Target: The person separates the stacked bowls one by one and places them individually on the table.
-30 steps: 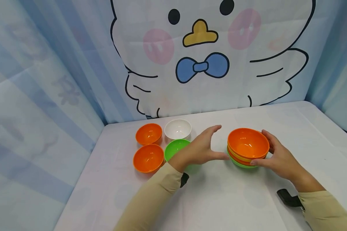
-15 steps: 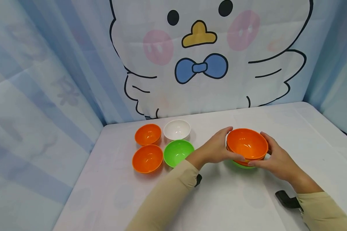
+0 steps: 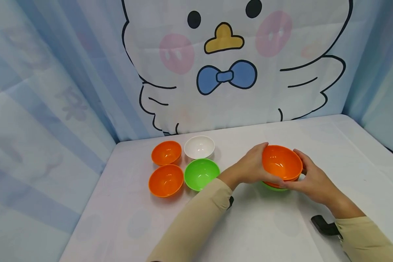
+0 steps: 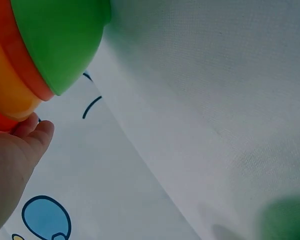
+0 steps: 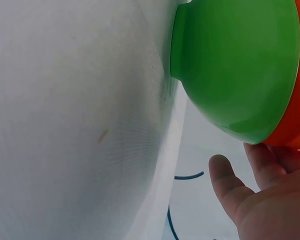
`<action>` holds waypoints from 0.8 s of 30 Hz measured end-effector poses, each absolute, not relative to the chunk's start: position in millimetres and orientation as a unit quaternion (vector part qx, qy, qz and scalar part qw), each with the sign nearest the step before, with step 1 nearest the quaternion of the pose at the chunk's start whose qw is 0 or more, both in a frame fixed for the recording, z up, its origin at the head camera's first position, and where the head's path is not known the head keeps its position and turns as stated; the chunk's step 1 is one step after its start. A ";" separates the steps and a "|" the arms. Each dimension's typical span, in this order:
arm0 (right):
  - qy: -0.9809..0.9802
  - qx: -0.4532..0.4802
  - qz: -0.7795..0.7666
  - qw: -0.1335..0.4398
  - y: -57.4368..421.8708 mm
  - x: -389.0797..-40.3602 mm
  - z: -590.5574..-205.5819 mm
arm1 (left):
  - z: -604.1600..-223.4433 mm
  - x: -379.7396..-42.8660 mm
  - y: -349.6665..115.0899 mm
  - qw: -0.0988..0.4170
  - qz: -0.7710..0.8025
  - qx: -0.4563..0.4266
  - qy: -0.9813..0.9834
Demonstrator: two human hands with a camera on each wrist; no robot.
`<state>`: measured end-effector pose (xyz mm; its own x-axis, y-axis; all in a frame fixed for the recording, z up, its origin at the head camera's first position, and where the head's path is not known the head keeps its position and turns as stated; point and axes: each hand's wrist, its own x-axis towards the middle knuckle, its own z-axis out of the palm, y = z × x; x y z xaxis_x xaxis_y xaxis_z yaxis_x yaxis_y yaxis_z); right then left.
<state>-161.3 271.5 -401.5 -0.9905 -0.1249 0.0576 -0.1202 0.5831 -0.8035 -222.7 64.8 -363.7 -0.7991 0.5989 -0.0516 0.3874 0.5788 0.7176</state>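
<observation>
A stack of bowls stands on the right half of the table, with an orange bowl (image 3: pixel 281 162) on top. Below it come a yellow bowl (image 4: pixel 7 82), another orange bowl (image 4: pixel 22 55) and a green bowl (image 5: pixel 235 65) at the bottom. My left hand (image 3: pixel 253 165) grips the stack's left side, thumb across the front near the upper rims. On the right side my right hand (image 3: pixel 317 182) holds the stack, its thumb meeting the left one at the front. The wrist views show fingers at the upper bowls, above the green one.
Left of the stack, two orange bowls (image 3: pixel 166 181), a white bowl (image 3: pixel 199 147) and a green bowl (image 3: pixel 201 174) sit close together on the white-covered table (image 3: pixel 124 218). A printed cloth backdrop (image 3: pixel 229 109) hangs behind the table, with curtains at both sides.
My left hand has moved right from beside the green bowl and closed round the stack's left side. My right hand has kept its hold, and the stack stays about where it was.
</observation>
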 end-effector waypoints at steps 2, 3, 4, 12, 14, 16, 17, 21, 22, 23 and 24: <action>0.891 -0.070 -0.449 0.001 271.5 -161.1 -401.4 | -364.0 -223.3 65.3 0.144 0.361 0.287 0.875; 0.891 -0.071 -0.448 -0.001 271.5 -161.0 -401.3 | -363.9 -223.5 65.4 0.144 0.362 0.288 0.875; 0.891 -0.072 -0.448 -0.002 271.4 -160.9 -401.1 | -364.1 -223.8 65.3 0.143 0.362 0.290 0.874; 0.893 -0.070 -0.444 0.000 271.1 -160.0 -399.5 | -363.5 -224.4 64.5 0.140 0.370 0.300 0.868; 0.893 -0.070 -0.445 0.000 271.0 -160.0 -399.5 | -363.3 -223.8 64.6 0.135 0.368 0.301 0.869; 0.893 -0.069 -0.446 0.001 270.7 -160.0 -399.5 | -363.2 -223.3 64.9 0.130 0.363 0.302 0.872; 0.893 -0.068 -0.446 0.001 270.5 -160.0 -399.5 | -363.1 -223.0 65.0 0.128 0.359 0.302 0.874; 0.893 -0.065 -0.445 0.003 270.2 -159.8 -399.3 | -362.7 -222.6 65.7 0.123 0.349 0.305 0.878; 0.893 -0.066 -0.444 0.003 270.2 -159.8 -399.3 | -362.6 -222.5 65.7 0.123 0.348 0.305 0.878; 0.893 -0.066 -0.445 0.003 270.2 -159.8 -399.2 | -362.3 -222.3 65.7 0.123 0.346 0.305 0.879; 0.893 -0.066 -0.446 0.003 270.3 -159.8 -399.1 | -361.9 -222.1 65.4 0.123 0.347 0.304 0.879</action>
